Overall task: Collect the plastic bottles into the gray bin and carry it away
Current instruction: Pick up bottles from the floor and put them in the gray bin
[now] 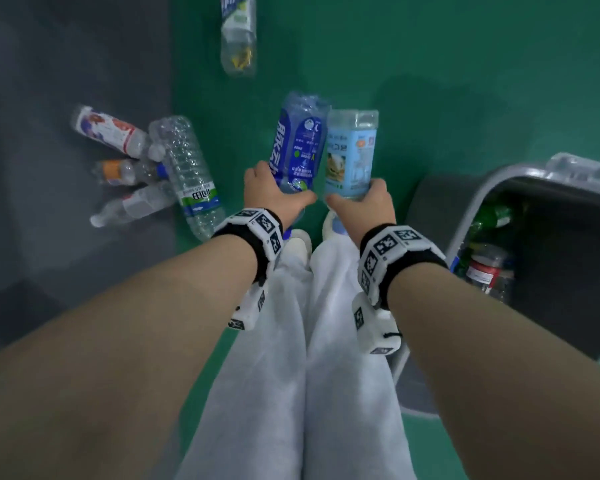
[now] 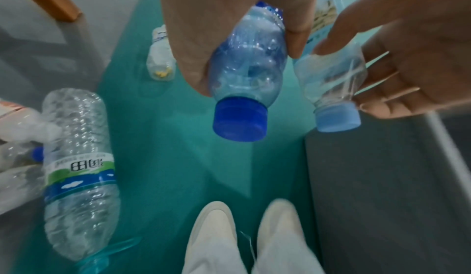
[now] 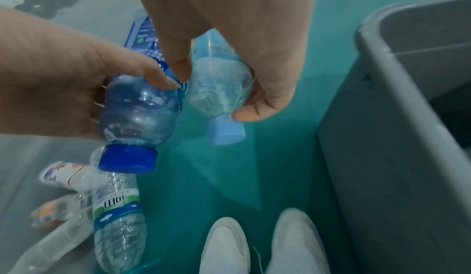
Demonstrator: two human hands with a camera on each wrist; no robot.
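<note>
- Head view: the left hand point(image 1: 274, 192) grips a blue bottle point(image 1: 298, 147); the right hand point(image 1: 364, 199) grips a pale bottle point(image 1: 352, 154) just beside it. The gray bin point(image 1: 471, 216), partly filled, stands to the right hand's right.
- Left wrist view: both caps point down; a clear bottle point(image 2: 79, 173) lies on the floor left of the hand.
- Right wrist view: the step looks like carrying; next, swing both right over the bin rim point(image 3: 382, 61) and release.

Side by side before the feet: dark blue plastic bottle point(image 1: 297, 147) left, pale blue plastic bottle point(image 1: 351, 155) right. Gray plastic bin point(image 1: 465, 216) further right, bottles inside. Cluster of clear plastic bottles point(image 1: 146, 168) on the floor, left.
</note>
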